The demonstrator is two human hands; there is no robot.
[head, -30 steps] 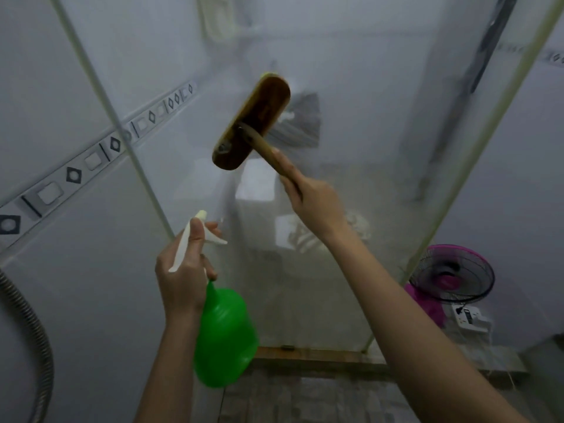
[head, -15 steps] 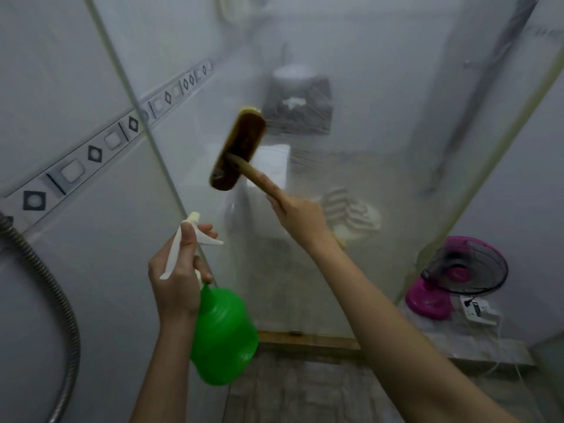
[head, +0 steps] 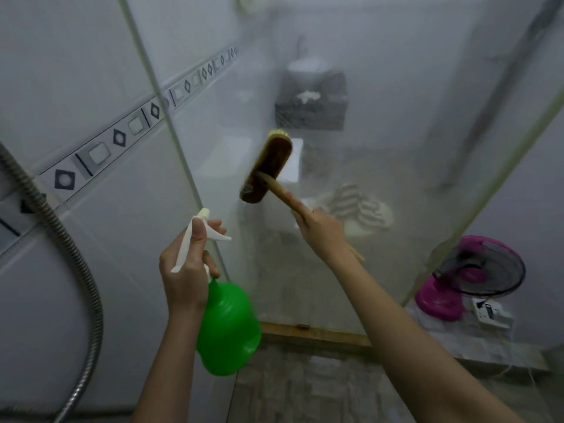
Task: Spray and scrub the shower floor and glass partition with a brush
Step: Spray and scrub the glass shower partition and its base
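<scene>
while the right hand (head: pixel 320 233) gripped the scrub brush (head: pixel 268 167) against the glass partition (head: pixel 396 132), firm overlapping strokes seemed best; the left hand (head: pixel 186 270) clutched the green spray bottle (head: pixel 229 328).

The left hand (head: pixel 186 270) and right hand (head: pixel 320 233) are bare, on slender bare forearms (head: pixel 412 331).

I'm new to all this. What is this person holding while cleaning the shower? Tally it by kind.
Scrub brush: 1, in the right hand
Green spray bottle: 1, in the left hand
Total: 2
</scene>
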